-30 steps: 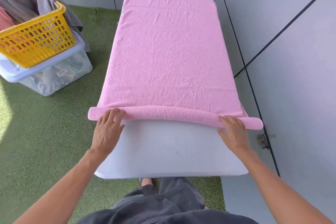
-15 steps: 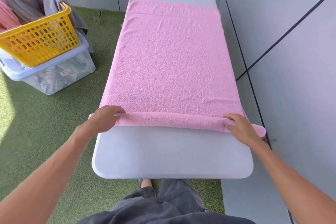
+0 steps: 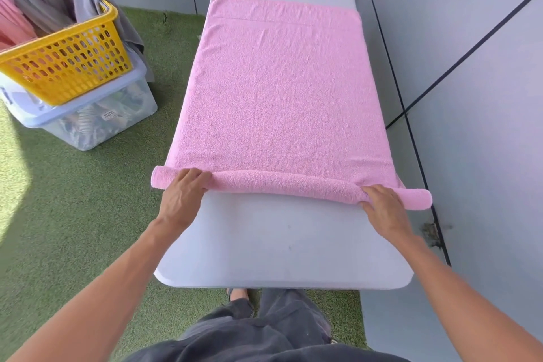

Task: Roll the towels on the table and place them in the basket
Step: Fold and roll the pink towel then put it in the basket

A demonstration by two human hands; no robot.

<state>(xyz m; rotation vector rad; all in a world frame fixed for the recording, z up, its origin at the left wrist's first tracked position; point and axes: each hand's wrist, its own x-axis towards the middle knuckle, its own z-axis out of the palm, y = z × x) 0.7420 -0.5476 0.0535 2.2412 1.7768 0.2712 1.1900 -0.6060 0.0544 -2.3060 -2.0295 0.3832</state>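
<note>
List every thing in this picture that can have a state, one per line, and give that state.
pink towel: near end rolled, the rest flat on the table
left hand: fingers curled over the roll
right hand: fingers curled over the roll
yellow basket: holding cloths, resting on a clear box
clear box: lidless, filled

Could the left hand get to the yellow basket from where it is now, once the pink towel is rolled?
Probably yes. The left hand grips the roll of the pink towel at the table's left edge, and only open grass lies between it and the yellow basket. The basket sits off the table, so a stretch or step seems needed.
</note>
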